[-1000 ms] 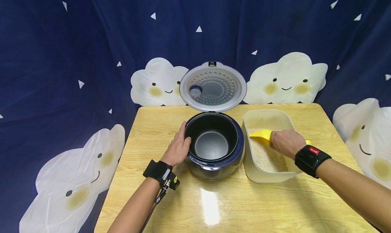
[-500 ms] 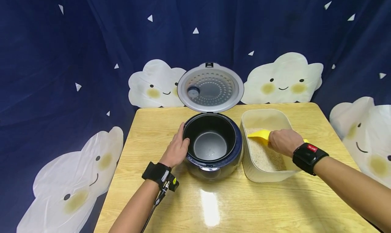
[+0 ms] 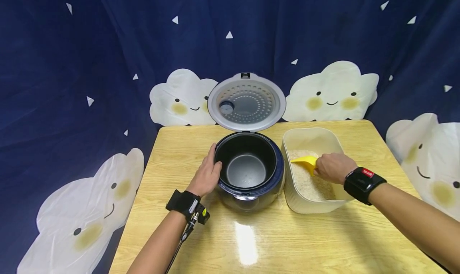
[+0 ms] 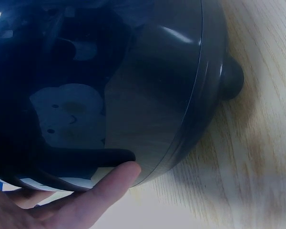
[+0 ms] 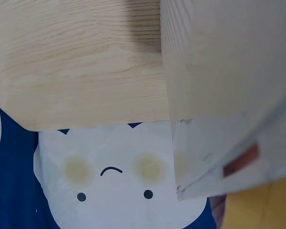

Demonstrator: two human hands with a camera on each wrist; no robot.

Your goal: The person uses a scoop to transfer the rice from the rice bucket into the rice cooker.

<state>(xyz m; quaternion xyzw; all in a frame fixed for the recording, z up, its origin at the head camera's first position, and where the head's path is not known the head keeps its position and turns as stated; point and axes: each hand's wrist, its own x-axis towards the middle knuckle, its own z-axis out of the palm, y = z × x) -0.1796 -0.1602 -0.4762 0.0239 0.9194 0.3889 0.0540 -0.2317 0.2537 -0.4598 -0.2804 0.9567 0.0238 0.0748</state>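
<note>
Both hands busy: left hand (image 3: 207, 175) flat against cooker (image 3: 248, 171), right hand (image 3: 332, 167) gripping scoop (image 3: 305, 161).

A light wooden worktop (image 3: 323, 242) with a glossy surface stands before a dark blue fabric backdrop (image 3: 108, 46) scattered with small white triangles. White smiling cloud cut-outs (image 3: 332, 92) with yellow cheeks hang along the worktop's far edge and beside its left and right edges.

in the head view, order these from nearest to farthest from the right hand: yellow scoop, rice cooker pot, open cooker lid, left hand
1. yellow scoop: gripped by the right hand, over the rice in the container.
2. rice cooker pot: to its left, beside the container.
3. open cooker lid: raised behind the pot.
4. left hand: on the pot's far left side.
</note>
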